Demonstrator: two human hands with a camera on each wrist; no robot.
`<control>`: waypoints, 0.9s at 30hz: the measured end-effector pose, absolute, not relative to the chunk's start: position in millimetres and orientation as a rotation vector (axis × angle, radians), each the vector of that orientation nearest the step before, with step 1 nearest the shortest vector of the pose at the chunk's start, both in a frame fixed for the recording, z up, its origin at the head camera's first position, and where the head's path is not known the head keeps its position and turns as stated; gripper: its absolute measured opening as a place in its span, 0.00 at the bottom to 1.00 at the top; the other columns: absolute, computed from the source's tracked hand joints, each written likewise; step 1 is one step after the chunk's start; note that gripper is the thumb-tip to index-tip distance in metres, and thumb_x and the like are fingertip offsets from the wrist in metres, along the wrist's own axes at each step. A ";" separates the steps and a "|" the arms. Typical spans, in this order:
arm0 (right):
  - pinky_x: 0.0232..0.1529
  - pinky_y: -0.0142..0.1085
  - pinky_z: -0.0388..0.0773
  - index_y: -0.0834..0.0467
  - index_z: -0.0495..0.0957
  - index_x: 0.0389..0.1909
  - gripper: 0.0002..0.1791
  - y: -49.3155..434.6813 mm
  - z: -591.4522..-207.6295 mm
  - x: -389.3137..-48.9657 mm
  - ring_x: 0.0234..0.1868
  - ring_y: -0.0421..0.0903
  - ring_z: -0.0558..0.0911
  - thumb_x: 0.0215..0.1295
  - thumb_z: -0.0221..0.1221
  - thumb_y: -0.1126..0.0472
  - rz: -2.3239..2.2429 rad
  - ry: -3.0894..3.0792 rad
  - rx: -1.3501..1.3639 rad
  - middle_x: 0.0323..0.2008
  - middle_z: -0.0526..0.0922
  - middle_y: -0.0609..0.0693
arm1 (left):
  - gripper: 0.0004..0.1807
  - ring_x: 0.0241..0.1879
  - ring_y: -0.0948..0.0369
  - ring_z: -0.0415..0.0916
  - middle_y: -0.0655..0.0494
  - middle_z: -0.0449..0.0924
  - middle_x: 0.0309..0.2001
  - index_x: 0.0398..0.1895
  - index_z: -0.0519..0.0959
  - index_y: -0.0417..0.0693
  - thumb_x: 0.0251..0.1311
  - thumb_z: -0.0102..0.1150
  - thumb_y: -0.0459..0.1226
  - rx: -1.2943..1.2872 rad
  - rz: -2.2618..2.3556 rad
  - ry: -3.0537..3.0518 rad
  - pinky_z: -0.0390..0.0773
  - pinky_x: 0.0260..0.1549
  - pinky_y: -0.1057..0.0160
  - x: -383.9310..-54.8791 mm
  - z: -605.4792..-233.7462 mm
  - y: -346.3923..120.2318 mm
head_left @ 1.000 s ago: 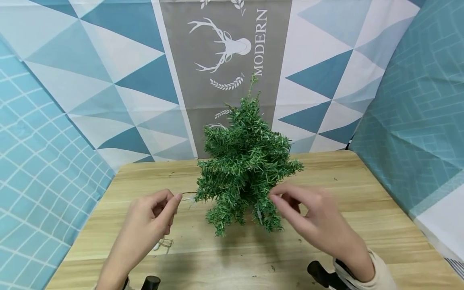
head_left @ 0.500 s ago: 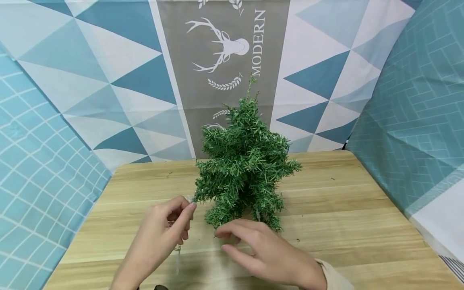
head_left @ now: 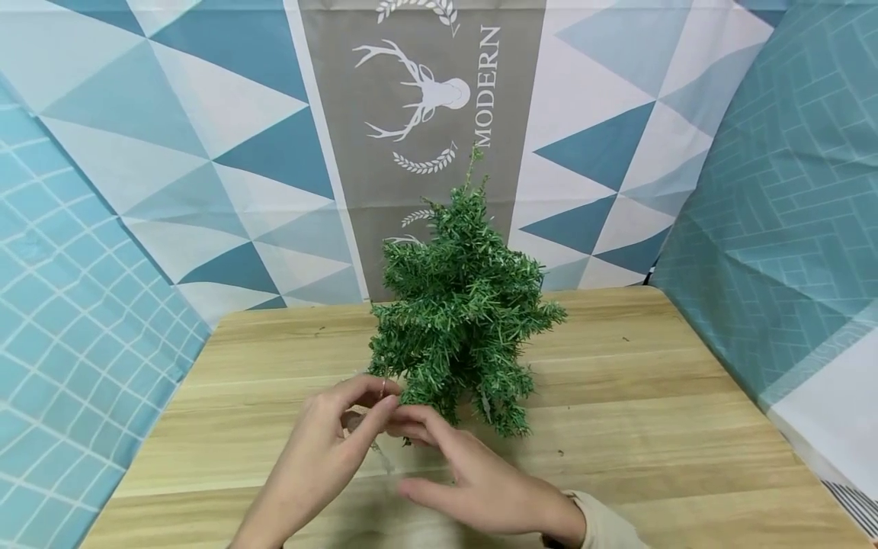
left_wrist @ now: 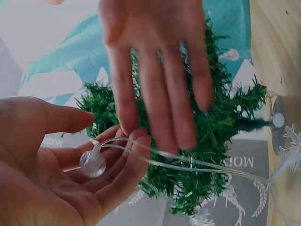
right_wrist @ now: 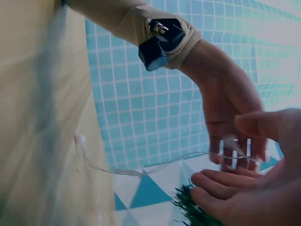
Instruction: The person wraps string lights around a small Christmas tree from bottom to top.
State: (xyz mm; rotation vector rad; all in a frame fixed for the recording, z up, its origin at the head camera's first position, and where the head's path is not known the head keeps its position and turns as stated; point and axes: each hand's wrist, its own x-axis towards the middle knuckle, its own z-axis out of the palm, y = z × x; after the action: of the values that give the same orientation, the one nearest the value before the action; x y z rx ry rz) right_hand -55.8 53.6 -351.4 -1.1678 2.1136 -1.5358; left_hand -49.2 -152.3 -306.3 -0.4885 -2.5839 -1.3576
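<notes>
A small artificial Christmas tree stands on the wooden table. My left hand, just in front of its lower left branches, holds a thin string of lights in curled fingers. One clear globe bulb of that string lies against those fingers, and the wire trails off over them. Fingers extended, my right hand reaches across to the left fingertips and overlaps them, its thumb held apart. In the right wrist view a further bulb hangs on the wire near the tabletop.
Patterned cloth with a deer head covers the back behind the tree. Blue tiled cloth borders the left side and teal cloth the right. A clear spiky ornament sits on the string near the table.
My right hand has left the tree's right side and come across to the left hand. The left hand has moved right, toward the tree's lower front, bringing the light string along.
</notes>
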 end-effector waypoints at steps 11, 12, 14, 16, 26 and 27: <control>0.70 0.43 0.64 0.44 0.57 0.70 0.30 43.5 -361.0 -57.2 0.67 0.44 0.72 0.73 0.58 0.59 -1.847 1.888 -0.915 0.61 0.79 0.42 | 0.17 0.63 0.58 0.69 0.59 0.68 0.66 0.58 0.79 0.57 0.71 0.55 0.50 -0.627 -1.141 -2.726 0.81 0.49 0.57 -38.5 -308.6 -144.6; 0.70 0.43 0.66 0.45 0.58 0.70 0.29 43.4 -361.6 -57.1 0.66 0.45 0.73 0.73 0.57 0.60 -1.859 1.872 -0.922 0.61 0.79 0.43 | 0.17 0.61 0.59 0.70 0.59 0.69 0.65 0.57 0.79 0.56 0.71 0.56 0.50 -0.631 -1.101 -2.726 0.82 0.47 0.58 -37.9 -308.6 -144.4; 0.68 0.42 0.69 0.49 0.62 0.69 0.25 43.1 -362.8 -56.8 0.64 0.46 0.75 0.74 0.55 0.61 -1.885 1.844 -0.948 0.59 0.80 0.47 | 0.16 0.56 0.62 0.73 0.60 0.73 0.61 0.55 0.81 0.54 0.71 0.56 0.49 -0.627 -1.043 -2.724 0.82 0.42 0.62 -36.9 -308.2 -144.6; 0.63 0.40 0.74 0.53 0.67 0.66 0.20 43.1 -363.6 -56.2 0.58 0.46 0.79 0.75 0.53 0.62 -1.908 1.820 -0.970 0.55 0.82 0.50 | 0.14 0.48 0.67 0.76 0.62 0.78 0.54 0.50 0.83 0.53 0.71 0.57 0.49 -0.613 -1.016 -2.707 0.81 0.35 0.67 -36.6 -307.5 -145.3; 0.42 0.40 0.84 0.59 0.77 0.50 0.09 50.5 -357.1 -60.0 0.36 0.44 0.84 0.77 0.50 0.64 -1.901 1.856 -1.053 0.36 0.82 0.59 | 0.11 0.33 0.74 0.77 0.68 0.83 0.39 0.50 0.82 0.55 0.67 0.60 0.34 -0.603 -0.815 -2.575 0.79 0.27 0.72 -37.0 -305.8 -151.4; 0.41 0.40 0.85 0.59 0.77 0.51 0.09 52.1 -355.9 -60.9 0.34 0.44 0.84 0.77 0.50 0.64 -1.884 1.866 -1.063 0.35 0.82 0.58 | 0.13 0.34 0.74 0.77 0.65 0.83 0.41 0.53 0.81 0.54 0.67 0.60 0.34 -0.653 -0.776 -2.568 0.79 0.28 0.71 -38.2 -308.2 -151.2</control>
State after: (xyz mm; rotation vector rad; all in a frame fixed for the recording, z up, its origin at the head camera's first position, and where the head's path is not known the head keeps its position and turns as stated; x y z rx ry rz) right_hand -60.9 52.1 -355.9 -1.0627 1.8662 -1.8835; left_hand -38.2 -151.2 -308.2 -0.6527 -2.5680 -0.7762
